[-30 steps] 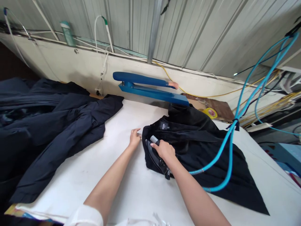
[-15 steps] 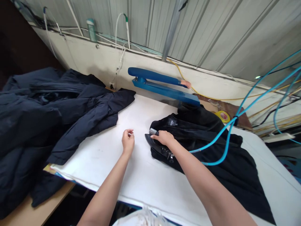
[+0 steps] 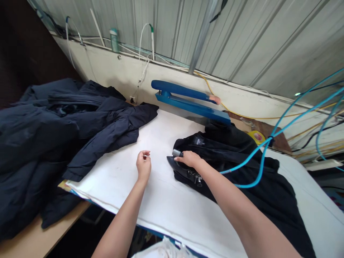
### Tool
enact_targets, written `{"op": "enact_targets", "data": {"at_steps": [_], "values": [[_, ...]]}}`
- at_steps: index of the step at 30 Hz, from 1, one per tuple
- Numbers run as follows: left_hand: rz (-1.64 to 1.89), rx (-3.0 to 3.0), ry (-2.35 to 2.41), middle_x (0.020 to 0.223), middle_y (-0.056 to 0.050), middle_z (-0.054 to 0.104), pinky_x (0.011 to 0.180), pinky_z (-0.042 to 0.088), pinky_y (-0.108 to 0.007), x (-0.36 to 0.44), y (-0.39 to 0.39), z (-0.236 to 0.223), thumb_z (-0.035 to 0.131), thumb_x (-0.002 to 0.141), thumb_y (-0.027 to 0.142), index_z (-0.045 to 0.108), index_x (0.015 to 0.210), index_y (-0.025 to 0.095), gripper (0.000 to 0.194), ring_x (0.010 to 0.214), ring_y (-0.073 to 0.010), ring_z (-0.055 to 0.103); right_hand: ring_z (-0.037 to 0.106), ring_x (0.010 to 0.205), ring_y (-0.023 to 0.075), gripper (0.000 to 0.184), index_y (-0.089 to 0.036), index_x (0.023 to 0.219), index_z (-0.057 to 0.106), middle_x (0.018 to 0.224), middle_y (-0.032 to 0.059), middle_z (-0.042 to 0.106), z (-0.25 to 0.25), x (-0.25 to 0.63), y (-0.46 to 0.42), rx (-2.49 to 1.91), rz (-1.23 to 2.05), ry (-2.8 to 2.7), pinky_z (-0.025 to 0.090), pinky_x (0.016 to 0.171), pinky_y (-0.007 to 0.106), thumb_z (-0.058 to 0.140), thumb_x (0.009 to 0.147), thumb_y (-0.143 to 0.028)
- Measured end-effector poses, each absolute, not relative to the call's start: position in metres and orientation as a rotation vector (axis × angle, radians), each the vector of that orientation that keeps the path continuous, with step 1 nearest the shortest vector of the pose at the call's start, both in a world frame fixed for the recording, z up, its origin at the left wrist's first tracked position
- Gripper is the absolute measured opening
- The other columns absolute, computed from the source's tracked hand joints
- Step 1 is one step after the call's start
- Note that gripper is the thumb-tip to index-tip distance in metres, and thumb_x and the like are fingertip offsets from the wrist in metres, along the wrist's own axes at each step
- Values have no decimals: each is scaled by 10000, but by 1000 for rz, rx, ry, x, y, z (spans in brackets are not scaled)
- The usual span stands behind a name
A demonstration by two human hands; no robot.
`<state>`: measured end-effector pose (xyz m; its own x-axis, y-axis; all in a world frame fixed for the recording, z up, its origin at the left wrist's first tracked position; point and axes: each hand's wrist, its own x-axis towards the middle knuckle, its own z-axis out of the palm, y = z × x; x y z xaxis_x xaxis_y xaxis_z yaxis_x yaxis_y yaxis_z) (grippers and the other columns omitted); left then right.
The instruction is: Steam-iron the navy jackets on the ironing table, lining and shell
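Note:
My right hand (image 3: 188, 158) is wrapped around the grey-tipped handle of a black iron (image 3: 178, 167). The iron rests at the left edge of a black garment (image 3: 242, 179), which lies spread over the white-covered table (image 3: 158, 215) and has a label near its collar. Blue hoses (image 3: 248, 157) run off to the right from behind the iron. To the left, my left hand (image 3: 143, 165) hovers over the white cover, fingers loosely curled with a gap between thumb and fingertips and nothing visible in them. It touches neither garment.
A dark padded jacket (image 3: 80, 132) is heaped across the table's left side. Along the back stands a blue narrow pressing arm (image 3: 182, 95). A roll of yellow tape (image 3: 256, 137) lies at the back right, and a bottle (image 3: 114, 41) stands on the wall ledge.
My view has shifted slightly, so the scene sits a little lower and to the right. My left hand has drawn slightly left, away from the iron. My right hand keeps its hold.

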<state>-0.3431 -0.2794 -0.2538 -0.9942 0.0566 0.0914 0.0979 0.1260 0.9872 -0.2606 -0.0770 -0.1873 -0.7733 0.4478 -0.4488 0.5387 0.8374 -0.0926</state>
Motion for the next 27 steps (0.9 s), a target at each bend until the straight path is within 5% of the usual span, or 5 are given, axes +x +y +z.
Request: {"op": "enact_targets", "data": {"at_steps": [18, 23, 27], "values": [[-1937, -302, -2583, 717, 16, 566, 652, 413, -228, -325, -270, -260, 441, 684, 118, 539, 803, 198, 173, 641, -109, 526, 563, 951, 286, 634, -182, 970, 592, 1053, 125, 605, -179, -194, -72, 1155, -325, 2506, 423, 738, 359, 380, 687, -707], [-1557, -542, -3088, 627, -6, 600, 600, 390, -255, -310, -251, -269, 500, 709, 233, 580, 712, 219, 81, 623, -156, 564, 577, 915, 289, 580, -205, 932, 585, 995, 109, 626, -176, -163, -81, 1103, -285, 2494, 426, 701, 354, 389, 692, -695], [-1241, -631, -3293, 710, -94, 648, 632, 398, -326, -297, -235, -270, 545, 688, 428, 581, 613, 203, 240, 731, -250, 598, 580, 909, 292, 569, -206, 925, 584, 978, 108, 632, -180, -158, -82, 1115, -281, 2485, 428, 695, 354, 397, 692, -690]]}}
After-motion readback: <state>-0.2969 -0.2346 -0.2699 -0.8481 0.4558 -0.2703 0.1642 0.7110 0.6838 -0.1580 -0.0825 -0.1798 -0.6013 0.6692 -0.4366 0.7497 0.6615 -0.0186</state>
